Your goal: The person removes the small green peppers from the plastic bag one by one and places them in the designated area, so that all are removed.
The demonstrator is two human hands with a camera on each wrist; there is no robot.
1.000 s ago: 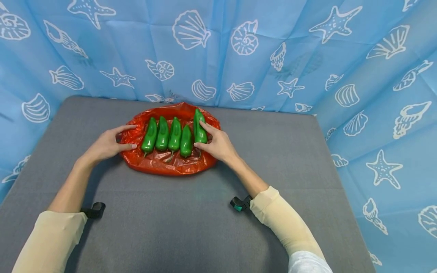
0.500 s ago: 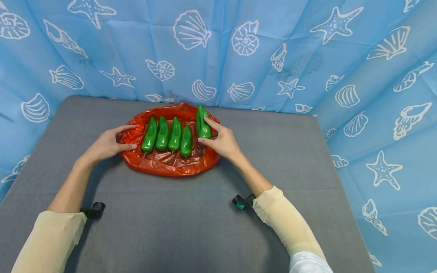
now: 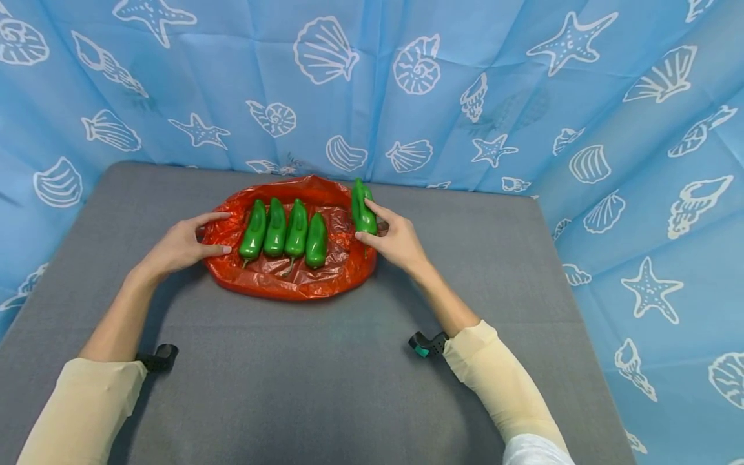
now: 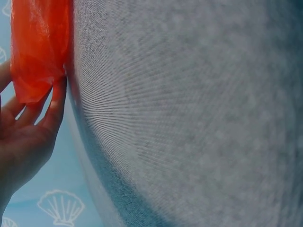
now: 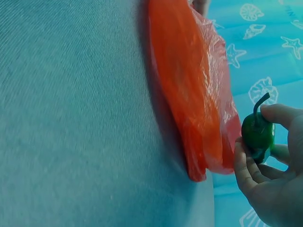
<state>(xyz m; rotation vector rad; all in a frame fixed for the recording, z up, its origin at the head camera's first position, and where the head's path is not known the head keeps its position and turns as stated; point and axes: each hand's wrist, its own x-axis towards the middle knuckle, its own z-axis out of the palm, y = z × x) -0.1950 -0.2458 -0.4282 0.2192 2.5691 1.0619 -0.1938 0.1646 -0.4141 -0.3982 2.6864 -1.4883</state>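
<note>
An oval red plastic bag (image 3: 290, 290), its rim spread low, lies toward the table's back edge. Several glossy green peppers (image 3: 274, 229) lie side by side in it, stems toward the front. My left hand (image 3: 180, 245) holds the bag's left end, thumb and forefinger on the rim; in the left wrist view its fingers touch the red plastic (image 4: 40, 47). Over the bag's right rim, my right hand (image 3: 401, 245) pinches another green pepper (image 3: 361, 203). The right wrist view has this pepper (image 5: 258, 132) raised beside the bag, its curved stem facing the camera.
The table (image 3: 302, 374) has a grey cloth cover. A blue curtain (image 3: 372, 84) with white shells and starfish hangs right behind the table and along its sides. A black strap device (image 3: 429, 344) sits on each wrist.
My right hand has carried its pepper from the right end of the row to the right, over the bag's rim. My left hand and the other peppers have stayed in place.
</note>
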